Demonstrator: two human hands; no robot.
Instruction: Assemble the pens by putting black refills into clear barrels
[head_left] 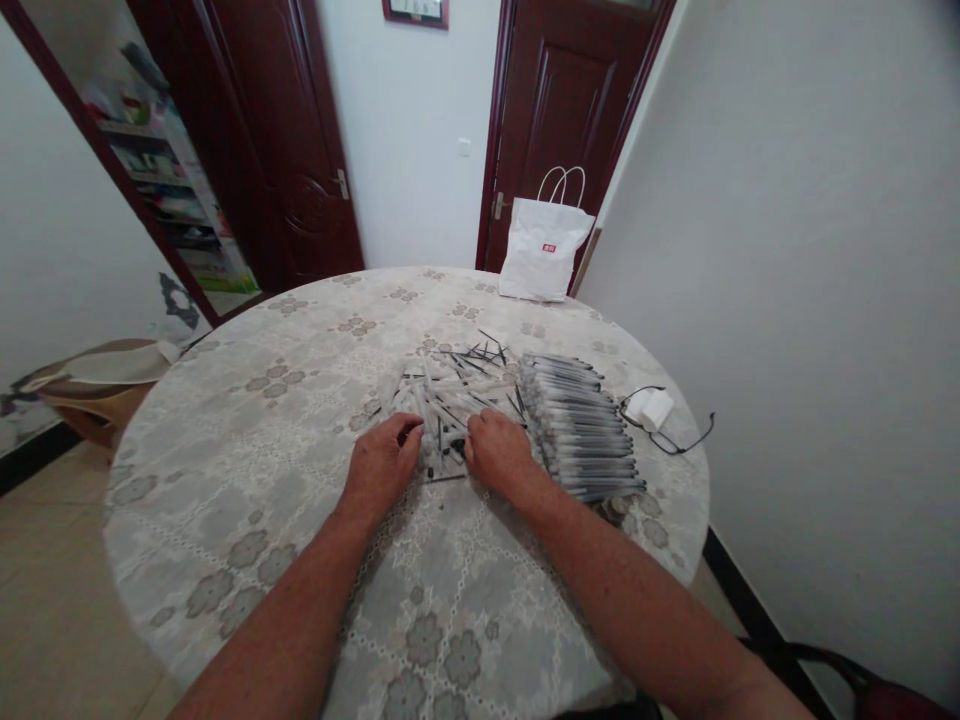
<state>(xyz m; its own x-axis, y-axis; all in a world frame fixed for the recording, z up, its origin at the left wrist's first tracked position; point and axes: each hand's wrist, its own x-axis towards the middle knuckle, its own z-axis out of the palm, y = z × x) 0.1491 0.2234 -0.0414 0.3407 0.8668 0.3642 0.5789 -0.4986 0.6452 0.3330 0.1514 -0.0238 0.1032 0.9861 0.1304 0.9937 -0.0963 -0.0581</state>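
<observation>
A loose heap of pen parts lies in front of me: clear pen barrels (424,392), thin dark refills (480,355) and small black caps (430,473). My left hand (384,460) rests at the near left edge of this heap, its thumb and fingers pinched together. Across from it, my right hand (501,452) has its fingers curled at the near right edge, close to some black caps. What either hand holds, if anything, is too small or hidden to make out. Right of my right hand lies a stacked row of clear pens (581,425) with dark tips.
A patterned cloth covers the round table (277,480). Black-framed glasses (679,447) and a folded white tissue (649,407) lie at the right. Towards the back stands a white paper bag (546,250). A brown chair (112,385) is at the left, a wall at the right.
</observation>
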